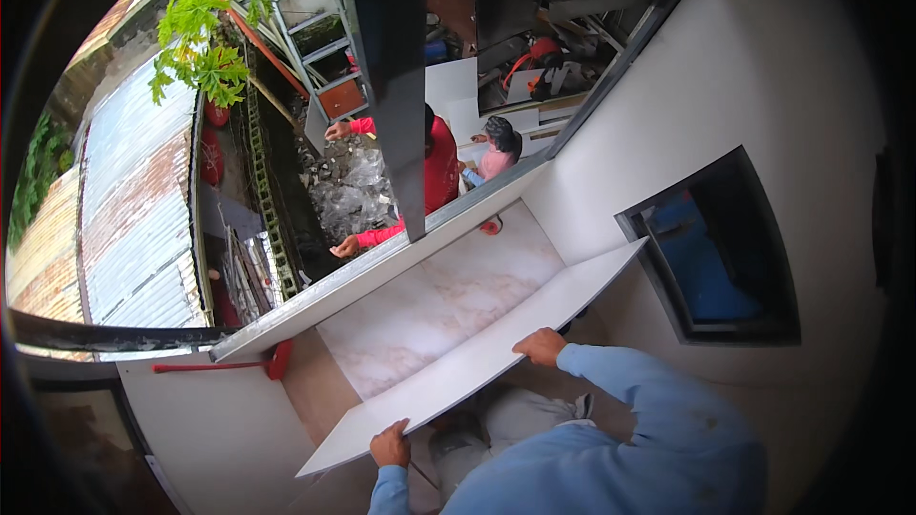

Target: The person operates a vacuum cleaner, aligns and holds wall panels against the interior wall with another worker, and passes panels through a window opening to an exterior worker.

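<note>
A long white board [468, 355] lies tilted across in front of me, running from the lower left up toward the right wall. My left hand [389, 443] grips its near edge close to the left end, thumb on top. Farther right along the same edge, my right hand [541, 347] is closed on it, fingers hidden underneath. Beyond the board is a marble-patterned surface [429, 300] with pale brown veins. A small round red-and-white item [491, 226] rests at its far right corner.
A red tool [278, 360] with a long thin handle lies left of the marbled surface. The window frame [386, 86] rises ahead; outside are a person in red [441, 167], another in pink [501, 148], and a ladder [315, 38]. A dark-framed opening [787, 300] is in the right wall.
</note>
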### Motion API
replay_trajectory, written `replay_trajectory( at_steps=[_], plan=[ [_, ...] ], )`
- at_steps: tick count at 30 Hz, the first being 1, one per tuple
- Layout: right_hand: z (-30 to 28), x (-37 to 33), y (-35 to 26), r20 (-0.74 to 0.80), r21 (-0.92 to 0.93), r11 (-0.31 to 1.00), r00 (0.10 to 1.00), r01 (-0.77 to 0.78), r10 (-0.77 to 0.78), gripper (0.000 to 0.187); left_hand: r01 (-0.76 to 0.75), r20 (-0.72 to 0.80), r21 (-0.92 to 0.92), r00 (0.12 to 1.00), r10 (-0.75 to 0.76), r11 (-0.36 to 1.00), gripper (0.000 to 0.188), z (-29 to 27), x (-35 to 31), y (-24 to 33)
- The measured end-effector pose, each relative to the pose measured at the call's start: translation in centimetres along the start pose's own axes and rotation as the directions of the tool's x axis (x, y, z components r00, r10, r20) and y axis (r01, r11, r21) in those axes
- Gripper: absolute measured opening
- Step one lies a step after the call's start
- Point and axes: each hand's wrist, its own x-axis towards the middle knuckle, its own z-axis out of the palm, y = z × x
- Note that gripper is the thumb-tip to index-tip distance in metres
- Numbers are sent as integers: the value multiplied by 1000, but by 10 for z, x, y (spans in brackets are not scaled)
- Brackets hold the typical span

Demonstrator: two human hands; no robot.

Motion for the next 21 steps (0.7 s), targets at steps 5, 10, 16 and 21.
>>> replay_trajectory(
  at_steps=[5,10,16,21],
  plan=[
    [-37,-21,-57,14,-56,993,995,103,-102,26,44,-69,0,997,-44,999,42,-46,-72,5],
    [-63,-35,-121,-70,-80,971,971,223,-229,14,109,-186,-52,975,-117,993,37,-84,-155,14],
    [-86,-42,-205,-91,-228,873,883,432,-461,7,444,53,-67,896,-441,894,27,-174,-255,51],
    [-111,-52,-289,-91,-246,763,770,598,-632,6,514,-23,205,853,-521,833,38,-173,-374,45]
  ],
)
